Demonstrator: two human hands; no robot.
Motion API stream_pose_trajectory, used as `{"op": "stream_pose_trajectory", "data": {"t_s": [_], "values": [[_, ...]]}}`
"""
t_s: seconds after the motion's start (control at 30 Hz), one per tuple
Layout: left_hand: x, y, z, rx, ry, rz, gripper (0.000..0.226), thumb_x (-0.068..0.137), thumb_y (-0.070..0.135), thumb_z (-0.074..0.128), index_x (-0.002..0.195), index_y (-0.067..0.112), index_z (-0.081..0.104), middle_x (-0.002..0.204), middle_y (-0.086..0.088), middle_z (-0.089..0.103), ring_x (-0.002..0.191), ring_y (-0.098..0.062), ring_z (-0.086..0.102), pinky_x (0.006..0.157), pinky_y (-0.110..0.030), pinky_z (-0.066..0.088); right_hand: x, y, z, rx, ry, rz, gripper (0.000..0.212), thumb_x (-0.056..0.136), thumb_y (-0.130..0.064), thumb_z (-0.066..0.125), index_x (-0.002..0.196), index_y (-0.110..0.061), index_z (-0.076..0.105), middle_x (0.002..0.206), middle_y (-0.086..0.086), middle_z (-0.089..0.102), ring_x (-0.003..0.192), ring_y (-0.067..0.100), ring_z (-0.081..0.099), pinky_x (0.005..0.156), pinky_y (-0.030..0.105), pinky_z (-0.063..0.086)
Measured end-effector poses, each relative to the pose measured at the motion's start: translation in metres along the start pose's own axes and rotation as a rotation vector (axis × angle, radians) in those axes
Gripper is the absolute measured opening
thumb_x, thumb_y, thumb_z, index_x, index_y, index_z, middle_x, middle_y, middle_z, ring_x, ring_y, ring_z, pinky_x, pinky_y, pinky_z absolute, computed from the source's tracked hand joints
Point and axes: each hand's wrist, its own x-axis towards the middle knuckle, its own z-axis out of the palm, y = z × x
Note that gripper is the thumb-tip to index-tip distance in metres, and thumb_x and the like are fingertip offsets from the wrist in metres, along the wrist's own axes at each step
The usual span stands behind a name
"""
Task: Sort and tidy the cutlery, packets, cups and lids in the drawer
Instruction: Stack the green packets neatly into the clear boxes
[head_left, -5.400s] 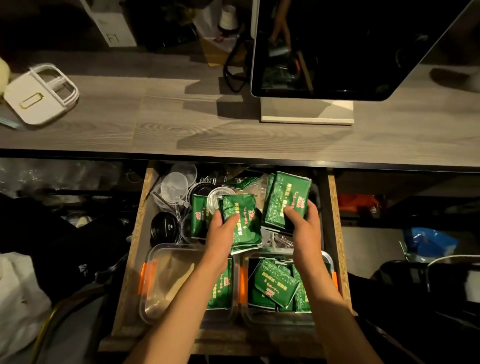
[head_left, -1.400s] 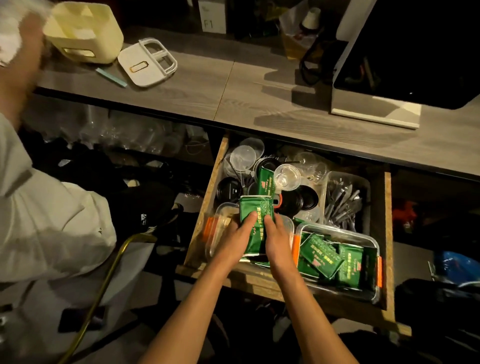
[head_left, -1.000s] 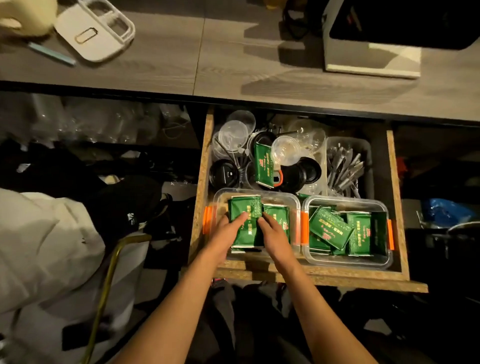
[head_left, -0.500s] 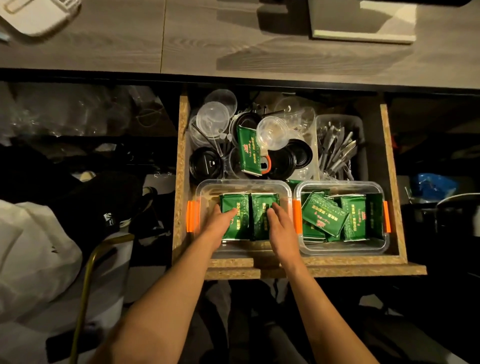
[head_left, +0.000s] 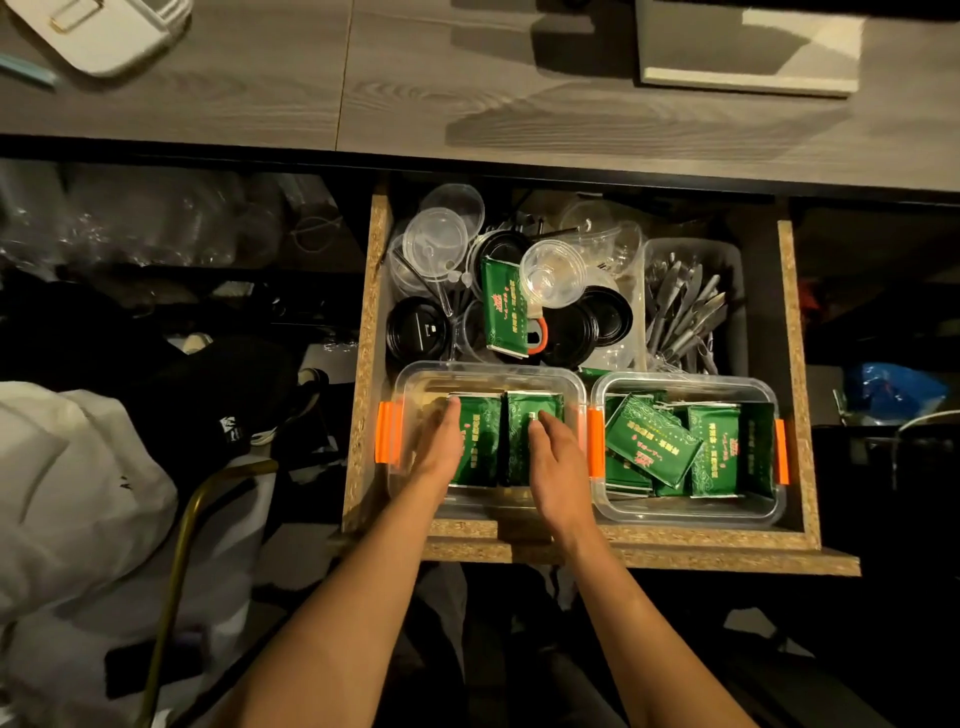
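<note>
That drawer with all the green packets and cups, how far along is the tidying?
Roughly midway. Done: most green packets sit in the two clear tubs, left tub and right tub, and the cutlery is in its grey bin. In hand: the left hand and right hand press packets flat in the left tub. Left: one stray packet lies among the jumbled clear cups and black lids behind.

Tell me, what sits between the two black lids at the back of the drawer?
In the head view, a green packet stands between the left black lid and the right black lids.
</note>
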Motion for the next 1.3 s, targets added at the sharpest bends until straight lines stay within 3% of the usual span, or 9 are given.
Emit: {"op": "stream_pose_trajectory", "data": {"t_s": [0.2, 0.33, 0.53, 0.7, 0.87, 0.97, 1.07, 1.2, 1.3], "values": [[-0.008, 0.002, -0.003, -0.126, -0.096, -0.105, 0.079, 0.095, 0.07, 0.034, 0.158, 0.024, 0.019, 0.165, -0.009, 0.018, 0.15, -0.031, 0.02, 0.122, -0.052, 0.018, 0.002, 0.0, 0.0, 0.008, -0.062, 0.029, 0.043, 0.106, -0.029, 0.037, 0.141, -0.007, 0.049, 0.145, 0.009, 0.05, 0.127, 0.012, 0.043, 0.105, 0.023, 0.027], [-0.011, 0.002, -0.006, -0.042, -0.071, -0.054, 0.096, 0.08, 0.085, 0.028, 0.155, 0.026, 0.029, 0.163, -0.008, 0.025, 0.148, -0.032, 0.025, 0.121, -0.057, 0.018, 0.001, -0.004, -0.002, 0.066, -0.033, 0.035, 0.044, 0.106, -0.03, 0.037, 0.143, -0.01, 0.046, 0.148, 0.006, 0.047, 0.136, 0.016, 0.04, 0.109, 0.024, 0.026], [-0.051, 0.019, -0.006, 0.015, -0.015, 0.118, 0.072, 0.1, 0.066, 0.024, 0.157, 0.023, 0.023, 0.163, -0.004, 0.025, 0.148, -0.026, 0.027, 0.12, -0.047, 0.019, -0.008, -0.017, -0.011, 0.154, 0.003, -0.029, 0.041, 0.106, -0.029, 0.036, 0.142, -0.012, 0.049, 0.149, 0.002, 0.046, 0.125, -0.002, 0.032, 0.104, 0.016, 0.02], [-0.09, 0.042, 0.014, -0.172, -0.076, 0.383, 0.062, 0.092, 0.074, 0.035, 0.134, 0.032, 0.051, 0.129, 0.011, 0.05, 0.123, -0.009, 0.048, 0.11, -0.039, 0.037, -0.015, -0.025, -0.032, 0.328, 0.062, -0.082, 0.047, 0.104, -0.046, 0.032, 0.141, -0.024, 0.051, 0.146, -0.006, 0.05, 0.135, 0.004, 0.042, 0.115, 0.03, 0.03], [-0.11, 0.053, 0.054, -0.246, -0.19, 0.413, 0.037, 0.106, 0.038, 0.039, 0.137, 0.021, 0.05, 0.132, 0.001, 0.057, 0.12, -0.012, 0.056, 0.1, -0.032, 0.044, -0.016, -0.023, -0.074, 0.453, 0.195, -0.066, 0.042, 0.097, -0.048, 0.036, 0.124, -0.03, 0.062, 0.127, -0.008, 0.063, 0.121, 0.007, 0.056, 0.109, 0.037, 0.042], [-0.121, 0.056, 0.084, -0.235, -0.277, 0.375, 0.029, 0.107, 0.033, 0.037, 0.126, 0.018, 0.052, 0.124, -0.001, 0.058, 0.12, -0.017, 0.058, 0.102, -0.033, 0.045, -0.012, -0.006, -0.107, 0.435, 0.287, -0.049, 0.034, 0.104, -0.034, 0.038, 0.122, -0.023, 0.065, 0.12, -0.008, 0.065, 0.117, 0.009, 0.058, 0.105, 0.033, 0.044], [-0.119, 0.05, 0.114, -0.187, -0.339, 0.266, 0.039, 0.107, 0.032, 0.036, 0.135, 0.009, 0.051, 0.138, -0.011, 0.055, 0.134, -0.026, 0.05, 0.107, -0.034, 0.039, 0.003, 0.022, -0.136, 0.364, 0.341, 0.04, 0.033, 0.105, -0.026, 0.039, 0.12, -0.014, 0.066, 0.116, -0.005, 0.066, 0.118, 0.013, 0.057, 0.094, 0.021, 0.043], [-0.116, 0.038, 0.146, -0.12, -0.378, 0.107, 0.058, 0.106, 0.043, 0.037, 0.152, 0.009, 0.034, 0.158, -0.01, 0.036, 0.144, -0.023, 0.037, 0.112, -0.03, 0.03, 0.029, 0.054, -0.162, 0.172, 0.192, 0.095, 0.037, 0.102, -0.019, 0.046, 0.138, -0.011, 0.054, 0.14, 0.005, 0.055, 0.13, 0.017, 0.048, 0.1, 0.021, 0.033], [-0.115, 0.034, 0.164, -0.178, -0.283, -0.045, 0.067, 0.103, 0.053, 0.037, 0.156, 0.015, 0.025, 0.162, -0.009, 0.026, 0.148, -0.026, 0.028, 0.118, -0.037, 0.024, 0.048, 0.067, -0.165, 0.018, 0.034, 0.053, 0.049, 0.098, -0.018, 0.056, 0.145, -0.011, 0.045, 0.147, 0.006, 0.048, 0.137, 0.02, 0.042, 0.106, 0.023, 0.03]]}}
